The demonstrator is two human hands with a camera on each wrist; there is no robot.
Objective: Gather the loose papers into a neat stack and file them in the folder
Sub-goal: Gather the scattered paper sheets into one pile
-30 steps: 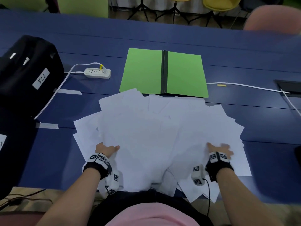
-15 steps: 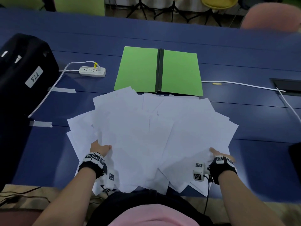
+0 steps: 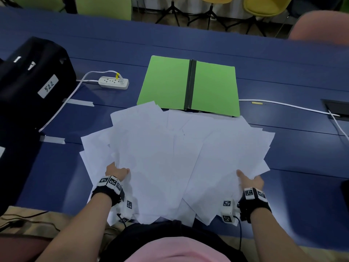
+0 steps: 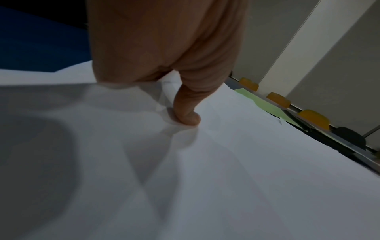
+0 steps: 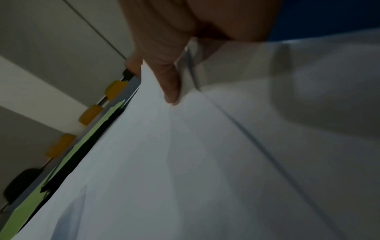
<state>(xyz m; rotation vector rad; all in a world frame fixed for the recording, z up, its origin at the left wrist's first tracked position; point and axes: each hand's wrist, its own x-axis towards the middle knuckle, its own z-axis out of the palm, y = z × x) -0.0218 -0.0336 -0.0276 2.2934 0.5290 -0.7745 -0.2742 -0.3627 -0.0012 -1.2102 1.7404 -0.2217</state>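
Note:
Several loose white papers (image 3: 166, 157) lie fanned out and overlapping on the blue table (image 3: 292, 157), their near edges hanging over its front. An open green folder (image 3: 166, 82) with a dark spine lies flat just beyond them, its near edge partly covered. My left hand (image 3: 117, 172) pinches the pile's left side, thumb (image 4: 187, 116) pressed on top and fingers hidden under the sheets. On the right side my right hand (image 3: 249, 179) pinches the papers (image 5: 205, 162) the same way, thumb (image 5: 170, 91) on top and fingers underneath.
A black bag (image 3: 32, 82) labelled 522 stands at the left. A white power strip (image 3: 114, 83) and its cord lie left of the folder. A white cable (image 3: 283, 105) runs right to a table recess (image 3: 338, 108). Tape strips (image 3: 81, 103) stick to the table. Chairs stand beyond.
My right hand went from lying on top of the sheets to gripping their right edge. Both hands drew inward, and the fan of papers has narrowed a little.

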